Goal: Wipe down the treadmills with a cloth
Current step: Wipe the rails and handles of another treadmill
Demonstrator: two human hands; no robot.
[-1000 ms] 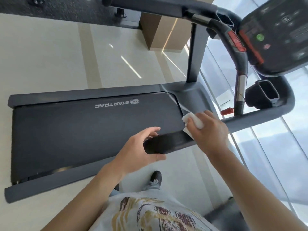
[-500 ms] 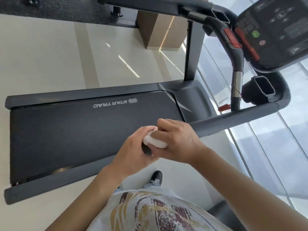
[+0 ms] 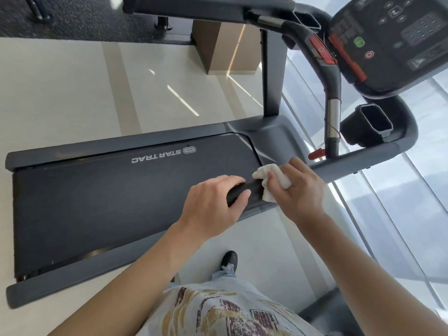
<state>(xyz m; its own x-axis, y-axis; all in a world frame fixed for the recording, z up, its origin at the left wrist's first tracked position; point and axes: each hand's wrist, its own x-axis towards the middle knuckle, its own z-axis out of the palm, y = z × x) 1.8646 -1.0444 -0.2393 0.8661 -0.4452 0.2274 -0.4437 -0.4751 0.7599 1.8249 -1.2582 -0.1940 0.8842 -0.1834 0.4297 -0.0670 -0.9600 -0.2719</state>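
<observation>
The person stands beside a Star Trac treadmill [image 3: 271, 139], looking down over its near handrail [image 3: 244, 190]. The left hand [image 3: 213, 207] curls around the black padded end of that handrail, thumb on the near side and fingers wrapped over the top, holding it steady. The right hand [image 3: 299, 190] grips a small white cloth [image 3: 264, 178], bunched under the fingers and pressed against the rail just beside the left hand; the cloth wraps partly over the rail, with a corner sticking out toward the belt [image 3: 109, 202].

As a judgement, the work in hand is the wiping of this near handrail, and the cloth sits at the padded end section rather than farther along the grey bar that runs on toward the console [image 3: 397, 42]. Nothing in the view shows which surfaces are already clean: no wet streaks or dust lines can be made out on the rail, the belt, or the side rails. The console, the far handrail [image 3: 194, 8], the cup holder [image 3: 373, 122], the centre grip bar [image 3: 332, 122] with its metal sensor, and the motor cover at the front all appear untouched by the cloth at present, so a good share of this machine likely remains. The task speaks of several treadmills; only a dark edge of something at the lower right may be another, too little to tell.
</observation>
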